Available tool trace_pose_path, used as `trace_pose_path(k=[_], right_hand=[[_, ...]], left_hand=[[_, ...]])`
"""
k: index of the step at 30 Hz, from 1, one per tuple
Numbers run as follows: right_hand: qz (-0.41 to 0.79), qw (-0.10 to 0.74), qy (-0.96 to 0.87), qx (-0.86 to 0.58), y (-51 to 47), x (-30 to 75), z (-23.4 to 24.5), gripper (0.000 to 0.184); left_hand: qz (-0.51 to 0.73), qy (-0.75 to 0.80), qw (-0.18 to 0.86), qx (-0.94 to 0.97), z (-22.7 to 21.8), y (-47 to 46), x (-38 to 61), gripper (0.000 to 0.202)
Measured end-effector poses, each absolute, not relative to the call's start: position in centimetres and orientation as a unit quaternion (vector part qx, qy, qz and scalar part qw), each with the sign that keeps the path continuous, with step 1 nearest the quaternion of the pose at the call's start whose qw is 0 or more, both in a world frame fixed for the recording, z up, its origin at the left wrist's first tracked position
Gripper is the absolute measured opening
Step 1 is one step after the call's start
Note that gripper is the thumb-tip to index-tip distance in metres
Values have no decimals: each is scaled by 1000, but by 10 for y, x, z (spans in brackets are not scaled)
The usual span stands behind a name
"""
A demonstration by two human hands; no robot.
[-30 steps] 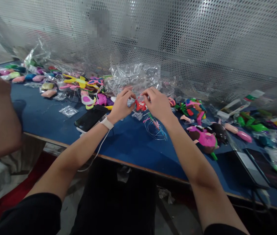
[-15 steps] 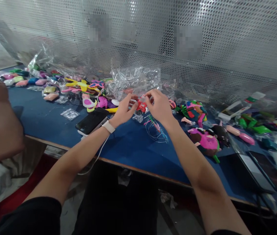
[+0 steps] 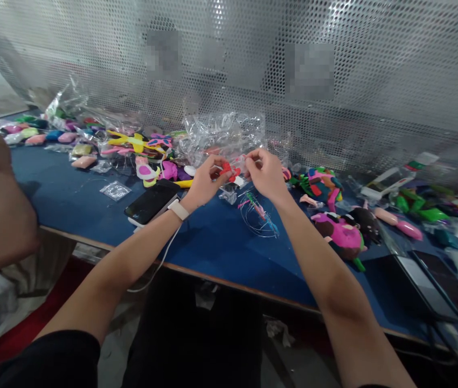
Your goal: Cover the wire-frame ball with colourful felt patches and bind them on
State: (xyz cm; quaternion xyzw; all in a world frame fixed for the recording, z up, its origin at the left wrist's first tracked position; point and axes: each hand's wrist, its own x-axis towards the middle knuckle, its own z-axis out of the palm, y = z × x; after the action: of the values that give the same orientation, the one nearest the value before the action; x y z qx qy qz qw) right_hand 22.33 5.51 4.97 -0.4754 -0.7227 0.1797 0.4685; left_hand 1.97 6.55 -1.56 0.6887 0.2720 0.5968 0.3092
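Observation:
Over the middle of the blue table, my left hand point(image 3: 207, 180) pinches a small red flower-shaped piece point(image 3: 231, 171) between thumb and fingers. Just to its right, my right hand point(image 3: 266, 171) is closed in a pinch on a small clear plastic piece with pink marks point(image 3: 240, 160); its exact kind is too small to tell. A gap separates the fingertips of the two hands. Beneath them lies a loose coil of thin wire with coloured bits point(image 3: 259, 213). A crumpled clear plastic bag point(image 3: 224, 132) rests behind both hands.
A dark phone point(image 3: 152, 202) with a white cable lies left of my hands. Colourful clay packets point(image 3: 37, 139) and figures point(image 3: 340, 231) spread along the table point(image 3: 213, 253). More dark devices point(image 3: 418, 280) sit at right. Another person's arm point(image 3: 0, 210) reaches in at far left. A perforated metal wall point(image 3: 237, 54) stands behind.
My hands have moved slightly apart. The red piece now shows more plainly in my left fingers, and the clear piece is drawn toward my right hand.

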Motion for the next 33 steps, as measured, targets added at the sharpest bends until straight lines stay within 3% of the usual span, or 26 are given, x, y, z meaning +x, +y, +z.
trace_pose_path(k=[6,11,15,25,33], right_hand=[[358,477,-671,-440,64,222,43,15],[418,488,-664,-383,56,216,44,38],[396,463,-689,-393,52,215,43,40],[277,523,-679,-434,63,226,37,34],[217,540,-673,-456,54,219,42,34]], left_hand=[[644,295,319,629,-16,72,17,23],[667,293,321,605,-18,76,15,21],[670,298,304,608,-19,77,14,22],[677,314,307,591,-16,76,11,29],[678,313,416,520,-31,92,16,22]])
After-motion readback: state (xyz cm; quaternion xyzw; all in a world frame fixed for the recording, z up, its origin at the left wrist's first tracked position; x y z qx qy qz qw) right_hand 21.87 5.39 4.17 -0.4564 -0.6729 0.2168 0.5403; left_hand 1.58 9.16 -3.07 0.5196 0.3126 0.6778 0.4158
